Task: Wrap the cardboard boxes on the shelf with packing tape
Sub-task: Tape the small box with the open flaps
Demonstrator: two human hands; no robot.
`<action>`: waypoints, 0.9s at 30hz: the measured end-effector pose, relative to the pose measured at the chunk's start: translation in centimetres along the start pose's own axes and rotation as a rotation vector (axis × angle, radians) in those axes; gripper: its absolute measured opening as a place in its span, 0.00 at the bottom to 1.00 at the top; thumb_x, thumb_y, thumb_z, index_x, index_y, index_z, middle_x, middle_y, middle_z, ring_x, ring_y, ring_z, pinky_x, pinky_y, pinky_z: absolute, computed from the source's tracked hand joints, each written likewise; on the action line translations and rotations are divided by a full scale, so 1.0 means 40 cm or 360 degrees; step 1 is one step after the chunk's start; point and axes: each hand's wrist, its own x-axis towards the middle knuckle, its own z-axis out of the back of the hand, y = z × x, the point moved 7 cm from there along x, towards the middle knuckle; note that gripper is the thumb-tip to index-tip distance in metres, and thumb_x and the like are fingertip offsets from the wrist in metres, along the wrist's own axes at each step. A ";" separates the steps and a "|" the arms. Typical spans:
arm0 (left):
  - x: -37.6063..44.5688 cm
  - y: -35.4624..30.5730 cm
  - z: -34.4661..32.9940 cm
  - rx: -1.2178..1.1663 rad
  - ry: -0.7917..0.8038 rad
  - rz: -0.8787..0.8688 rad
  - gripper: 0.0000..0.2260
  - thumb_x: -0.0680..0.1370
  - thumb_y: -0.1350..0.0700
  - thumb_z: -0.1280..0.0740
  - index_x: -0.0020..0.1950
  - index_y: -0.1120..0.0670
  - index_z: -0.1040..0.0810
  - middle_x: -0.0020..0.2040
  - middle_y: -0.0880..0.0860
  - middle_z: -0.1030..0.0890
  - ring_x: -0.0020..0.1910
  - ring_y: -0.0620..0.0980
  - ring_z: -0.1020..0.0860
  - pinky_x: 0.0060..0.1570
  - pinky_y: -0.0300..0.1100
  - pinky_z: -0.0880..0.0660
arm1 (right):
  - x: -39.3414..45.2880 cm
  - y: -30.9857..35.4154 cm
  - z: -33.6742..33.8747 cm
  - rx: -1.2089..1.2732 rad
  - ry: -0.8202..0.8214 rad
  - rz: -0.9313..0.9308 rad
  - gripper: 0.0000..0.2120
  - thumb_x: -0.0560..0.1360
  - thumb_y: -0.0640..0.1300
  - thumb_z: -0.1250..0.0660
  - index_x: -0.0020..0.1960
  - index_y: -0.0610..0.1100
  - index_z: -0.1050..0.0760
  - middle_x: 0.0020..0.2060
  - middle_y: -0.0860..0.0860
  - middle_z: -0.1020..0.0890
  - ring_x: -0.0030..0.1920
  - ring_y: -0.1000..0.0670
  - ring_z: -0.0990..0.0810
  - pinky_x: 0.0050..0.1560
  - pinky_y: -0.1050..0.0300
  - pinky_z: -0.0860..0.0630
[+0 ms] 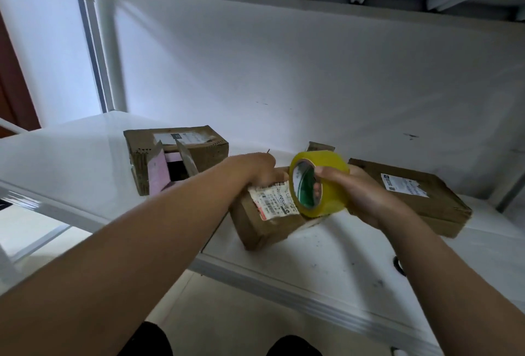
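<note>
We see three cardboard boxes on a white metal shelf [326, 259]. The middle box [264, 222] lies near the front edge, turned at an angle, with a white shipping label [274, 199] on its top face. The left hand [260, 169] rests on the far part of this box; its fingers are bent down over the top, but we cannot tell if they really grip the box or only press on it. The right hand [360, 194] holds a roll of yellow packing tape [319, 184] just above the right end of the middle box, with the thumb across the open centre of the roll and the other fingers curled behind it. The roll stands on its edge, its hole facing us.

The left box [176, 157] stands further back, and its front flaps are open, showing a pink inside. The right box [412, 194] is flat, has a white label too, and lies partly behind the right hand.
</note>
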 end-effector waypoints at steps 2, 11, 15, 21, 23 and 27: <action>-0.006 -0.035 -0.005 0.0346 -0.0299 0.0033 0.19 0.79 0.49 0.39 0.67 0.57 0.32 0.62 0.55 0.25 0.59 0.54 0.26 0.54 0.50 0.32 | 0.028 -0.006 0.009 0.0028 -0.0189 0.0015 0.28 0.60 0.61 0.30 0.53 0.44 0.21 0.43 0.50 0.14 0.41 0.53 0.15 0.36 0.63 0.22; 0.012 0.011 -0.139 0.0245 -0.0069 0.0243 0.60 0.64 0.26 0.36 0.76 0.60 0.67 0.77 0.59 0.65 0.76 0.59 0.61 0.68 0.67 0.57 | 0.090 0.001 -0.033 -0.0184 -0.0272 0.0031 0.23 0.73 0.63 0.37 0.53 0.44 0.21 0.36 0.49 0.15 0.38 0.51 0.16 0.42 0.58 0.19; 0.021 0.012 -0.140 0.0253 -0.0024 0.0282 0.58 0.65 0.28 0.36 0.76 0.60 0.65 0.78 0.59 0.62 0.76 0.60 0.58 0.68 0.66 0.54 | 0.106 0.026 -0.051 -0.0297 -0.0229 -0.0168 0.21 0.71 0.65 0.35 0.51 0.49 0.23 0.42 0.52 0.19 0.39 0.54 0.18 0.34 0.63 0.24; 0.032 0.017 -0.133 0.0208 0.0021 0.0276 0.58 0.65 0.29 0.34 0.77 0.60 0.63 0.78 0.59 0.60 0.76 0.60 0.54 0.68 0.66 0.52 | 0.073 0.034 0.003 -0.0655 -0.0238 -0.0410 0.32 0.63 0.71 0.32 0.57 0.48 0.23 0.52 0.46 0.19 0.51 0.41 0.20 0.58 0.44 0.24; 0.033 0.012 -0.131 0.0227 0.0024 0.0283 0.59 0.65 0.29 0.33 0.77 0.60 0.63 0.78 0.59 0.59 0.76 0.61 0.54 0.68 0.66 0.52 | 0.043 0.016 0.011 -0.0681 -0.0148 -0.0501 0.35 0.59 0.72 0.30 0.56 0.48 0.22 0.50 0.45 0.18 0.50 0.41 0.19 0.55 0.44 0.22; 0.027 0.010 -0.127 0.0252 0.0001 0.0270 0.60 0.63 0.28 0.33 0.77 0.59 0.62 0.78 0.58 0.59 0.76 0.60 0.52 0.68 0.65 0.50 | 0.004 -0.007 0.009 -0.0721 -0.0040 -0.0534 0.38 0.55 0.70 0.31 0.57 0.46 0.22 0.50 0.44 0.18 0.50 0.42 0.19 0.55 0.46 0.22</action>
